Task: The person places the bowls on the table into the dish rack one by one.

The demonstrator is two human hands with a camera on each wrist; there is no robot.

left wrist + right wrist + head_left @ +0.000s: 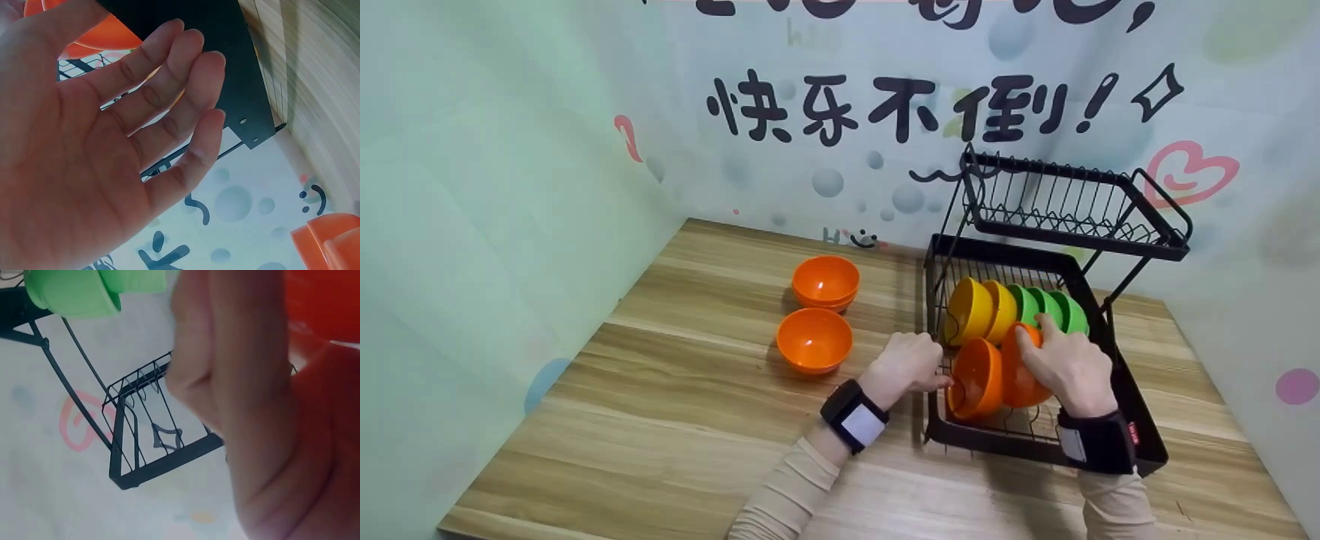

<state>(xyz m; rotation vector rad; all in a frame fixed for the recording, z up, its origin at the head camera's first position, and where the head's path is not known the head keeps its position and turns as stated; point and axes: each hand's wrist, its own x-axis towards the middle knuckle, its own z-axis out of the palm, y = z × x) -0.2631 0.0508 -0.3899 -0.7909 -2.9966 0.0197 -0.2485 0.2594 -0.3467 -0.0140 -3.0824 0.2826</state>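
Observation:
My right hand [1072, 367] grips an orange bowl [1020, 379] that stands on its side in the lower tier of a black dish rack [997, 442]. In the right wrist view, the red-orange bowl [326, 306] lies against the palm, behind large blurred fingers. Another orange bowl [976, 379] stands tilted just left of the gripped one. My left hand [904, 364] is over the rack's left edge, its thumb tip right by that second bowl. The left wrist view shows the left palm with bent, relaxed fingers [205, 79] and nothing in it.
Behind the orange bowls, yellow bowls [969, 311] and green bowls [1069, 311] stand in a row. Above them rises the rack's upper tier [1065, 236]. On the wooden table [675, 390], left of the rack, sit stacked orange bowls [825, 277] and a nearer orange bowl [814, 339].

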